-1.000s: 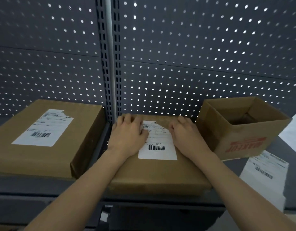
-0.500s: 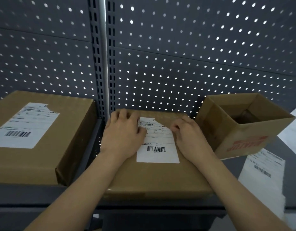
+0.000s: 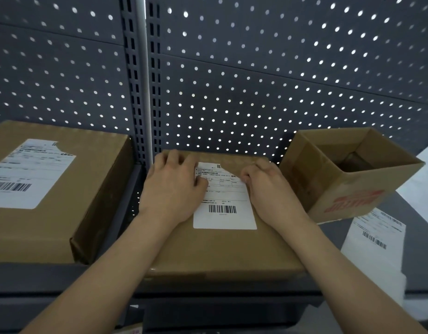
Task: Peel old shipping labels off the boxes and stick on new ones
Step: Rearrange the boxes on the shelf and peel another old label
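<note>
Box (image 3: 222,251) sits on shelf (image 3: 328,235), front edge nearest. This box is the reference for all places below.

Right of box, near: white stack of fresh labels (image 3: 374,242), barcode up, untouched.

On top of box: old label (image 3: 223,213), mostly stuck flat. Its far right corner is already torn away, leaving a ragged edge.

Left hand (image 3: 172,186): spread and pressed flat on the box top at the label's left edge, thumb on the paper. It holds nothing; it steadies the box.

Right hand (image 3: 268,191): fingers curled, tips at the torn edge. Whether they pinch a lifted flap, cannot tell.

Step in hand (judgement): peeling the old label, early stage, working the torn edge loose.

Next move calls for: getting a nail under the edge, then a slow, low pull towards the near side with the left hand pressing down. Risk: paper tears again and leaves patches.

Left of box: second box (image 3: 71,225), its label (image 3: 22,174) also torn at the far edge.

Right of box, farther: open carton (image 3: 348,201), red print.

Behind box: pegboard (image 3: 256,80).
</note>
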Available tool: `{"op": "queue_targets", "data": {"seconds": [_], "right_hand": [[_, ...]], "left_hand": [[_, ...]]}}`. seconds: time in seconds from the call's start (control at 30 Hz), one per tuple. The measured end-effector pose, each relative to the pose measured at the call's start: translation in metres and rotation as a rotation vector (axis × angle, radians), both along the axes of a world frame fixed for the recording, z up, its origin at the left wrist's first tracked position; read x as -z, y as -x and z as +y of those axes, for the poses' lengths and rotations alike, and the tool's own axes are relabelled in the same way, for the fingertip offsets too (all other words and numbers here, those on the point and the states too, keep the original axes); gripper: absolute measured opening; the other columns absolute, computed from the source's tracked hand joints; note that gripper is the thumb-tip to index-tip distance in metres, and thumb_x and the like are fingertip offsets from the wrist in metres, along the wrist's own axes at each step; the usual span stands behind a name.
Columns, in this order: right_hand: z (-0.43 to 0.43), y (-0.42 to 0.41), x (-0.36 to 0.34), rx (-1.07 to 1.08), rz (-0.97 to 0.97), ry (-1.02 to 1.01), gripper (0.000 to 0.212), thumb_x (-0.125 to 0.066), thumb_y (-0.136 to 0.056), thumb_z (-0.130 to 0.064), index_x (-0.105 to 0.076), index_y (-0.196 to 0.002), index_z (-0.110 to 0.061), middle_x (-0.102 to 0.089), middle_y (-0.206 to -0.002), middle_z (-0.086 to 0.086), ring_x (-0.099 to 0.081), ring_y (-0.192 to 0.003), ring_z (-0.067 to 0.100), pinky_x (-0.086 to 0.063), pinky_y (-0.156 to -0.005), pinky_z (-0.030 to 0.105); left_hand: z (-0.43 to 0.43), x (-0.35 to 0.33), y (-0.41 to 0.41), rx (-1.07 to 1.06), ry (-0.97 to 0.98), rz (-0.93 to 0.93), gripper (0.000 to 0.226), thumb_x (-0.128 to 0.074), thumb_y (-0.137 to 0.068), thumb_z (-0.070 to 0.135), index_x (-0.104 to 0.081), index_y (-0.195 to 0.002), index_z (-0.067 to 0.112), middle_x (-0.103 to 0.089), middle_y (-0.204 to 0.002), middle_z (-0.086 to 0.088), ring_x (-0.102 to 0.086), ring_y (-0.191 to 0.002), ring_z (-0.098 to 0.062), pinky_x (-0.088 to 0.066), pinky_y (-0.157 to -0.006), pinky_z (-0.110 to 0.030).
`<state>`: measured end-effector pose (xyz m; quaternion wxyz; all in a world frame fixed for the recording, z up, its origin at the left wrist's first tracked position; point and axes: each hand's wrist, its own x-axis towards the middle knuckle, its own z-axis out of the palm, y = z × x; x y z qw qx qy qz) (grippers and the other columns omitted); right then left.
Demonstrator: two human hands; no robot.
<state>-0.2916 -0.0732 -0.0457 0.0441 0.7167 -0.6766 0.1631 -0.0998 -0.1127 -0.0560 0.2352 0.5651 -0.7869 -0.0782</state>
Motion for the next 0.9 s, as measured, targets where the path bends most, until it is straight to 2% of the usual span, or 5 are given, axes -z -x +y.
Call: {"op": "queue_targets", "data": {"seconds": [0.4,0.53,0.63,0.77,0.9], "right_hand": [[0.002,0.003,0.002,0.070,-0.130,0.008,0.019,-0.047,-0.097,-0.007,-0.065,-0.103,-0.009,-0.054,-0.106,0.005,-0.049,-0.099,0.020,-0.033,-0.078,0.024],[0.001,-0.004,0.006,0.065,0.089,0.030,0.019,-0.048,-0.090,0.002,-0.064,-0.098,-0.006,-0.056,-0.098,0.009,-0.054,-0.096,0.029,-0.042,-0.073,0.033],[0.001,-0.017,0.002,0.089,0.285,0.046,0.041,-0.026,-0.079,0.003,-0.064,-0.094,0.000,-0.061,-0.087,0.017,-0.060,-0.083,0.037,-0.050,-0.063,0.041],[0.001,-0.019,-0.002,0.068,0.340,-0.026,0.055,-0.015,-0.082,-0.001,-0.055,-0.120,0.000,-0.057,-0.111,0.017,-0.053,-0.106,0.036,-0.047,-0.087,0.043],[0.003,-0.019,-0.003,0.053,0.303,-0.020,0.044,-0.031,-0.091,0.002,-0.048,-0.132,-0.004,-0.053,-0.122,0.013,-0.048,-0.115,0.032,-0.046,-0.094,0.040]], "left_hand": [[0.001,0.000,0.001,-0.005,0.001,-0.006,0.035,-0.047,-0.092,0.037,-0.054,-0.122,0.021,-0.048,-0.126,-0.005,-0.034,-0.123,-0.029,-0.041,-0.095,-0.043],[0.001,0.001,0.000,0.000,0.007,-0.007,0.036,-0.047,-0.091,0.037,-0.054,-0.123,0.020,-0.049,-0.125,-0.005,-0.035,-0.122,-0.029,-0.042,-0.095,-0.044],[0.001,0.000,0.001,-0.001,-0.001,-0.006,0.037,-0.047,-0.092,0.037,-0.054,-0.124,0.020,-0.049,-0.126,-0.005,-0.036,-0.122,-0.029,-0.042,-0.096,-0.045],[0.001,0.000,0.001,0.001,-0.006,-0.004,0.037,-0.047,-0.091,0.037,-0.054,-0.124,0.021,-0.049,-0.126,-0.004,-0.036,-0.121,-0.028,-0.042,-0.097,-0.045],[0.002,0.000,0.001,0.002,-0.010,-0.007,0.037,-0.047,-0.091,0.037,-0.053,-0.124,0.021,-0.049,-0.126,-0.004,-0.036,-0.121,-0.028,-0.042,-0.097,-0.045]]}}
